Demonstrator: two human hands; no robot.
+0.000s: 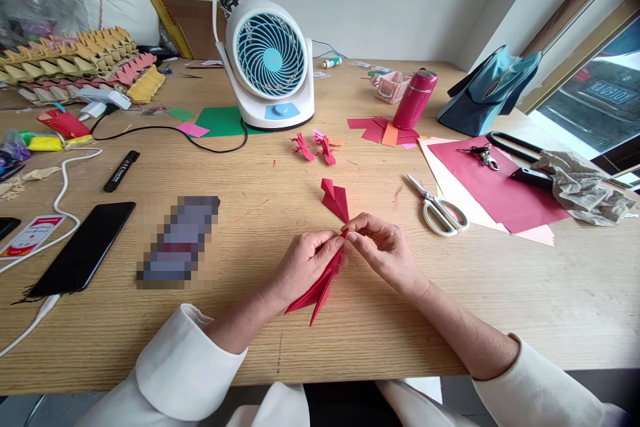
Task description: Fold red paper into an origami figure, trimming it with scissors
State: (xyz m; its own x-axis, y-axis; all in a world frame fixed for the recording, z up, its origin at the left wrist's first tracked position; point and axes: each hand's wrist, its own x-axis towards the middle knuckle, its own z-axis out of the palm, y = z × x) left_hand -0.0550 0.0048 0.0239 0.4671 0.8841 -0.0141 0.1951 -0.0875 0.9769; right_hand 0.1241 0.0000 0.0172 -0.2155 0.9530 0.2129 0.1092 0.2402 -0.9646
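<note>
My left hand [306, 259] is closed round the middle of a folded red paper figure [317, 297], thumb on top. Two pointed flaps of the figure stick out below toward the table's front edge. At its upper tip, the thumb and fingers of my right hand [383, 245] pinch the paper; the exact contact is partly hidden by the fingers. Just beyond my hands lies another folded red paper piece [335, 200], flat on the table. Farther back sit small red folded figures [303, 147] beside a bit of orange paper.
Scissors [440, 208] lie at right, near red paper sheets [480, 180] with keys [483, 156] on them. A pink-red flask [416, 101], blue bag [480, 93] and white fan [273, 60] stand behind. Leftward are a black phone [85, 247], a marker [121, 171] and cables.
</note>
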